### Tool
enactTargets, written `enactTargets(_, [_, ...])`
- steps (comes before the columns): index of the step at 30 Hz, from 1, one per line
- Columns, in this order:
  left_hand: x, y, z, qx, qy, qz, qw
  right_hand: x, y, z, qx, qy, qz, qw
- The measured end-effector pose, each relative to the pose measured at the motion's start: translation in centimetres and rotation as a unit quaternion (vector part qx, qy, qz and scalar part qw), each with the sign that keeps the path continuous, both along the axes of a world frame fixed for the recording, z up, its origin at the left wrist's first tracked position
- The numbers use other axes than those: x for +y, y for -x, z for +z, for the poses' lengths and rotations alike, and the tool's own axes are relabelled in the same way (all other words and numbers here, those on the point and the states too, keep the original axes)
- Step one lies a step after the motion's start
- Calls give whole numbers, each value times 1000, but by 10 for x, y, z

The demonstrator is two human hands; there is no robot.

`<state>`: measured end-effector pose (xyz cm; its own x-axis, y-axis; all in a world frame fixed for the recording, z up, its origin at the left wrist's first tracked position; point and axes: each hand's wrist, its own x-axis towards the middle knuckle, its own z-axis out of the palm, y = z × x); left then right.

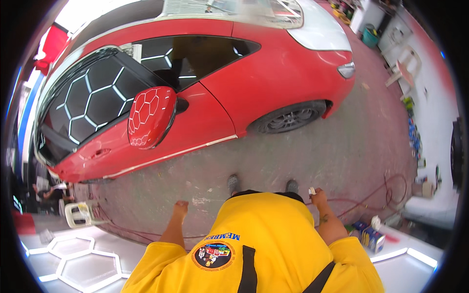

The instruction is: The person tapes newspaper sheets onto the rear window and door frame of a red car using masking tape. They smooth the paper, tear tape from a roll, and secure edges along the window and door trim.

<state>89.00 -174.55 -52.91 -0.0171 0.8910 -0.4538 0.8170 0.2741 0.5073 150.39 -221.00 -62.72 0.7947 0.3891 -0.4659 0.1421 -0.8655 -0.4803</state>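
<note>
My right hand [319, 198] is closed on a small whitish object [311, 191], perhaps a piece or roll of tape; it is too small to name surely. My left hand [181, 205] hangs low at my other side, and its fingers are too small and turned away to read. In front of me, apart from both hands, stands a red car [278, 73]. Its glossy red side mirror [152, 117] juts toward me, reflecting hexagonal lights. Newspaper and clear plastic sheeting [234, 10] cover part of the car's top. A pale strip [171, 156] runs along its lower side.
A red hose [361, 199] winds across the floor behind me. Pale plastic chairs stand at left [80, 214] and far right [406, 68]. Cans and bottles [414, 139] line the right wall, near a teal bucket [370, 36]. A blue box [370, 237] lies behind my right arm.
</note>
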Motion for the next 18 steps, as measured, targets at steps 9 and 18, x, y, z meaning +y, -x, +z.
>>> enactTargets(9, [-314, -74, 3, 40, 222, -19, 974, -30, -197, -32, -106, -98, 114, 983])
enactTargets(18, [-341, -213, 63, -48, 21, 102, 993, -43, -197, -42, 4, 84, 352, 932])
